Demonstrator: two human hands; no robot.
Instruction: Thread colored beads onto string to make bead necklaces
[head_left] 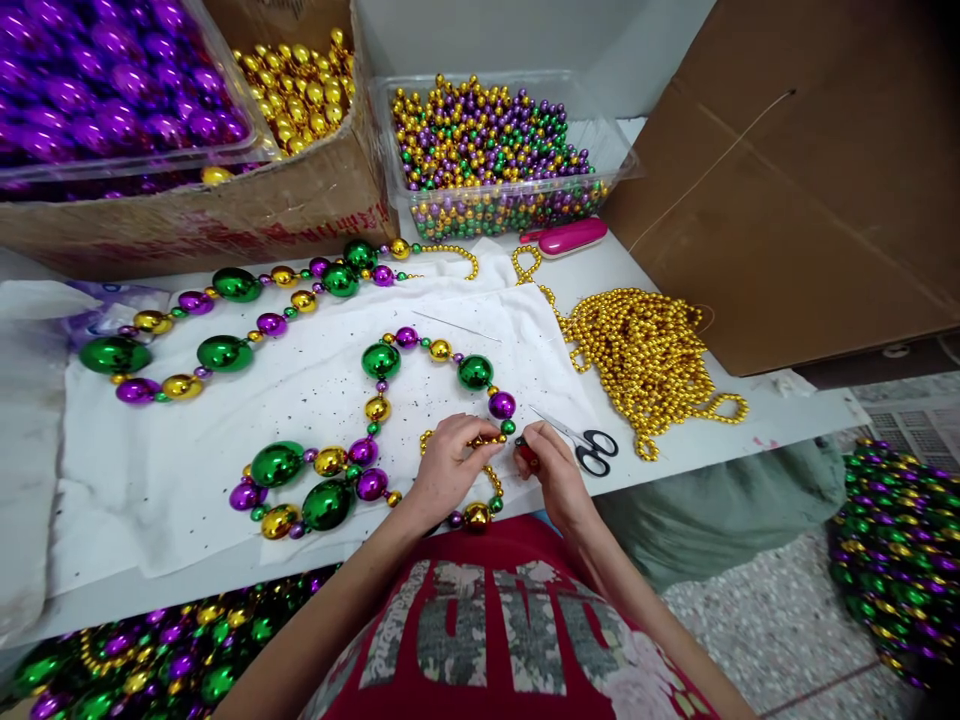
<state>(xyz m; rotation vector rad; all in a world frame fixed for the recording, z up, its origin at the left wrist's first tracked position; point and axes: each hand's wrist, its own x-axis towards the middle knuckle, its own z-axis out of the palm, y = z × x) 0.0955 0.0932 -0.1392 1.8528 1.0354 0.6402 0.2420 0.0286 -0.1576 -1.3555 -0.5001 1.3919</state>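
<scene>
My left hand [448,458] is closed, pinching the small gold beads of a bead necklace [381,361] near a green bead. The necklace, with large green, purple and gold beads, lies looped on the white cloth. Close by on the right, my right hand [555,468] is closed round a small red thing [527,455] that looks like a lighter, mostly hidden by the fingers. Scissors [589,448] with black handles lie just beyond my right hand. A needle [457,326] rests on the cloth past the necklace.
A second bead necklace [225,353] lies at the left. Gold bead strings [637,350] are heaped at the right, near a pink stapler-like object [573,236]. Behind stand a clear bin [517,190] of small beads and a cardboard box [315,205]. A brown carton [810,200] borders the right.
</scene>
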